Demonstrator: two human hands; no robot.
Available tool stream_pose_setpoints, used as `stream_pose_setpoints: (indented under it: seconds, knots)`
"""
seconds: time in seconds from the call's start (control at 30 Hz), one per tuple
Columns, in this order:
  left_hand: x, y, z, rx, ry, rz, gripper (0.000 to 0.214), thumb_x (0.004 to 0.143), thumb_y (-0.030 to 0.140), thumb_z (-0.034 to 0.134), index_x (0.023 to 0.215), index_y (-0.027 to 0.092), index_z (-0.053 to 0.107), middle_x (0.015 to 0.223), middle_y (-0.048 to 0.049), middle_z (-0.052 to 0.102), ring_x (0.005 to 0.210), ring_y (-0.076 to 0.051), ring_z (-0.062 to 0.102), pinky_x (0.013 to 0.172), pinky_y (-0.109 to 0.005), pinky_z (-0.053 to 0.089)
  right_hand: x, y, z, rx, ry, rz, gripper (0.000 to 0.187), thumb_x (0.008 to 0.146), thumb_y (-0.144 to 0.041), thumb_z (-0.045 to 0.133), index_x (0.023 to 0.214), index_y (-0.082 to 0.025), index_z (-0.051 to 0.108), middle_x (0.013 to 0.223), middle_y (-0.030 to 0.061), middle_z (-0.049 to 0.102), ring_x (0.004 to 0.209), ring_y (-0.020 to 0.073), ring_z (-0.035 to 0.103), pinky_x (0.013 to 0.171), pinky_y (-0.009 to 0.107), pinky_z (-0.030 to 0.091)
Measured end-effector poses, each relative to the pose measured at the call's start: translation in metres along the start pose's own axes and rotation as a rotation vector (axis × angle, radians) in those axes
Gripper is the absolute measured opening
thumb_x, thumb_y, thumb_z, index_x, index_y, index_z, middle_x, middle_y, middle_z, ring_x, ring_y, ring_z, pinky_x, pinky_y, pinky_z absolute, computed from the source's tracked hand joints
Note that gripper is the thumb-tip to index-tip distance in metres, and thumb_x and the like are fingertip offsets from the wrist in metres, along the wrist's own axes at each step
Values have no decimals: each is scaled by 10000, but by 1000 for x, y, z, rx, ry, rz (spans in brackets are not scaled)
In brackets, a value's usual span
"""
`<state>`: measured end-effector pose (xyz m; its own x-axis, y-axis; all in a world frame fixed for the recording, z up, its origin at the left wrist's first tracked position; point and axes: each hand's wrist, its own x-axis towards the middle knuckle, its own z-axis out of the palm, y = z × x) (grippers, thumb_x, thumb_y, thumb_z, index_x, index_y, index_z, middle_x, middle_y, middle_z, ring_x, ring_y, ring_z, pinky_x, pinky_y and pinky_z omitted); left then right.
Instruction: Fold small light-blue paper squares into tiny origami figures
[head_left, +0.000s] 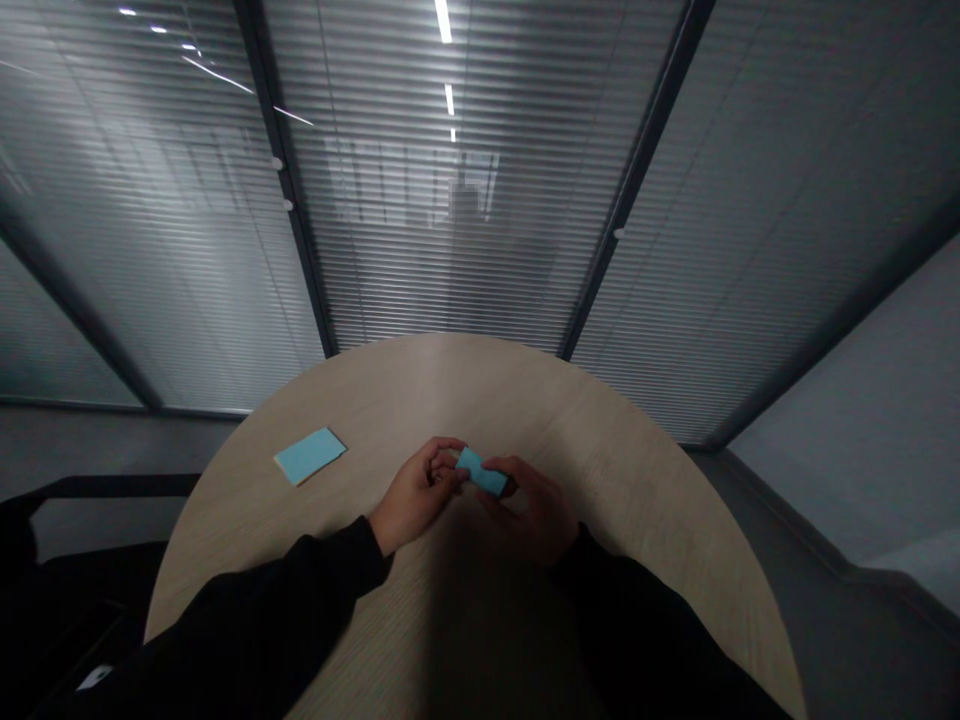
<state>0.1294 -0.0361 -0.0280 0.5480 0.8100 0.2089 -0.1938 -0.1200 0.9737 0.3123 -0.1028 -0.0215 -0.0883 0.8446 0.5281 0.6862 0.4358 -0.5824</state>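
Observation:
Both my hands are raised just over the light wood table, close together near its middle. My left hand [418, 492] and my right hand [531, 512] pinch opposite ends of a small light-blue paper slip [481, 472], probably a sticky note. The slip is bent slightly between my fingers, which hide its ends. Farther left, a pad of light-blue sticky notes [310, 456] lies flat on the tabletop, apart from both hands, with a thin orange edge showing along its lower side.
The round light wood table [450, 390] curves away ahead, with its edge near glass partitions with slatted blinds [442, 230]. A black chair [75, 600] stands at lower left. Grey floor [817, 600] shows to the right.

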Motion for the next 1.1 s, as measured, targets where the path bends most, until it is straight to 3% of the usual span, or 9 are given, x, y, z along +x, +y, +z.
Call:
stream_pose_setpoints:
  seconds: [0.13,0.23,0.5,0.7,0.77,0.87,1.03,1.1]
  knots:
    - [-1,-2,-1,25,-10,11,355,859,269,637,1179,175,516,896,-40,624,733,-126,583,657,-258,441,0,-1,-1,60,-26,17,370,835,-364,658,1165,-212,587,1031,90,687,744,180,639,659,297,530]
    - [-1,-2,0,19,-18,9,354,871,279,630,1192,179,516,874,-27,608,694,-111,560,624,-241,424,0,0,-2,95,-59,6,338,846,-356,656,1147,-215,596,1006,80,679,778,178,640,646,276,527]
    - [-1,0,-1,-15,-12,9,336,892,281,603,1195,171,509,805,-11,599,662,-107,550,600,-227,416,-2,9,4,-22,-85,-236,364,854,-311,662,1203,-241,587,1103,99,644,886,205,649,725,325,555]
    - [-8,10,1,257,-150,133,467,926,212,509,1384,221,416,979,-64,679,787,-147,615,686,-263,455,-1,10,0,-77,-30,-212,277,876,-389,650,1103,-230,655,1018,99,670,899,230,659,782,359,561]
    - [-11,14,0,474,-199,187,398,886,174,553,1282,218,542,961,-50,686,759,-144,599,687,-264,447,0,10,-3,-68,-14,-189,300,872,-440,647,1085,-229,671,998,99,676,881,231,661,781,363,561]
    - [-11,18,-2,609,-131,209,269,861,110,527,1089,193,642,815,-20,669,683,-134,567,637,-249,430,-1,13,-6,-20,-17,-148,363,838,-507,668,1064,-223,687,968,93,679,845,223,666,755,347,564]
    - [-9,19,-5,591,-57,267,90,882,155,550,889,172,638,1219,-106,636,908,-174,627,769,-300,486,-2,14,-6,82,-38,-140,378,802,-465,718,1086,-219,675,983,87,691,810,202,672,711,318,563]
    - [-8,18,-5,582,-51,273,73,889,189,575,836,173,621,1249,-109,626,984,-194,628,816,-324,489,-1,13,-6,107,-54,-137,307,819,-405,707,1058,-215,673,944,75,696,750,180,666,674,301,555]
